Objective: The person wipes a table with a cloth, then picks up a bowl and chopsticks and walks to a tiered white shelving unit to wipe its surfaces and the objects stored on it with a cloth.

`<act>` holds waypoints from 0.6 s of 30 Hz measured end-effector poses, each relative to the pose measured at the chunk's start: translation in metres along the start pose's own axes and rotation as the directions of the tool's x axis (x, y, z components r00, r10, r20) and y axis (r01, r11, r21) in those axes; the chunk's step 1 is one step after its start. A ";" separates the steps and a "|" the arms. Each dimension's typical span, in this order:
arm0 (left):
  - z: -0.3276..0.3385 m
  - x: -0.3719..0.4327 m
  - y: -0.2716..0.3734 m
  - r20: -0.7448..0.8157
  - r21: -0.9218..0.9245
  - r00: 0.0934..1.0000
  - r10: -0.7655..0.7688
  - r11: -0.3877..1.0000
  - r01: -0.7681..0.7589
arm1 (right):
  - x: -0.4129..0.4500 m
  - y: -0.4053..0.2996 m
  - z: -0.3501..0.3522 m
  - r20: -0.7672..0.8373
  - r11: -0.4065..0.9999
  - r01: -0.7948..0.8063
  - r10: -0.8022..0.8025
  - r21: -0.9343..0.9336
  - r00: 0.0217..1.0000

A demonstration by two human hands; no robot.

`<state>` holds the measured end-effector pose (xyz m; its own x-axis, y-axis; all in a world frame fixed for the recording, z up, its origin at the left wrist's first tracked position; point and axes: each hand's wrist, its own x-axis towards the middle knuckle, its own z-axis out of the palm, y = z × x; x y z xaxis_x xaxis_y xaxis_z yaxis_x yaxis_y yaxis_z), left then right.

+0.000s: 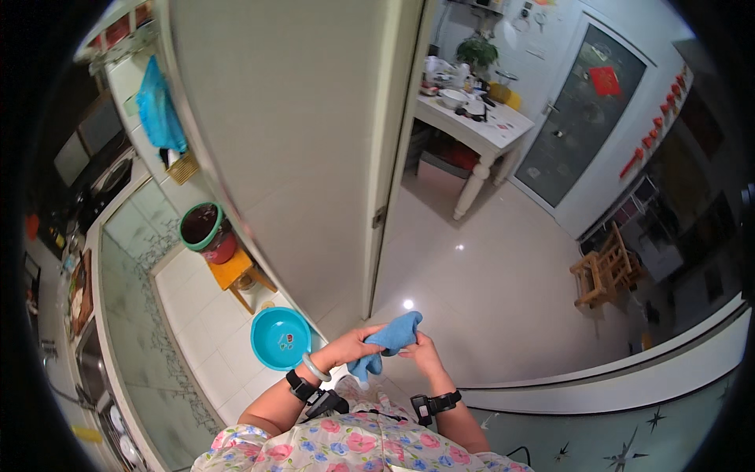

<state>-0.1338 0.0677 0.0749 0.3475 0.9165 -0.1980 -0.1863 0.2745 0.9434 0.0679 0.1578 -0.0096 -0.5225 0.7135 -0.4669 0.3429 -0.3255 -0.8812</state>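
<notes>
A blue cloth [394, 335] is bunched between my two hands in front of my body. My left hand [349, 345] grips its left part, the thumb and fingers pressed around the fabric. At the cloth's right side, my right hand [422, 351] pinches it with the fingertips. Part of the cloth hangs below my left hand. Down to the left, a turquoise plastic basin [265, 337] stands on the tiled floor, beside my left forearm.
A door panel [295, 147] stands ahead. Left are an orange stool [234, 268] bearing a lined bucket [219, 248], and a counter with a sink [91, 360]. Beyond the doorway are a white table [501, 127] and a wooden chair [601, 271].
</notes>
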 end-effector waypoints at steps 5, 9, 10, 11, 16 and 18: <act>-0.017 0.055 -0.013 -0.127 0.151 0.988 -0.083 0.983 0.102 | 0.003 -0.011 -0.044 -0.244 0.965 0.138 -0.082 0.223 0.966; -0.029 0.109 -0.019 -0.036 0.176 0.999 -0.038 0.983 0.043 | 0.031 -0.018 -0.079 -0.360 0.961 0.187 -0.104 0.203 0.927; -0.029 0.120 -0.007 -0.047 0.205 0.997 -0.068 0.976 0.076 | 0.040 -0.019 -0.089 -0.373 0.960 0.184 -0.096 0.209 0.923; -0.034 0.134 -0.006 -0.032 0.212 0.997 -0.067 0.975 0.072 | 0.051 -0.020 -0.097 -0.384 0.960 0.182 -0.089 0.214 0.919; -0.055 0.192 0.010 -0.045 0.275 0.997 -0.067 0.958 0.077 | 0.101 -0.047 -0.129 -0.404 0.981 0.119 -0.048 0.153 0.913; -0.059 0.213 0.017 -0.050 0.289 0.997 -0.062 0.954 0.074 | 0.120 -0.061 -0.140 -0.389 0.979 0.129 -0.059 0.157 0.919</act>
<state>-0.1174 0.2843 0.0326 0.3118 0.9113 -0.2689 0.1137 0.2452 0.9628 0.0933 0.3507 -0.0012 -0.1968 0.9165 -0.3482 0.1451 -0.3240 -0.9349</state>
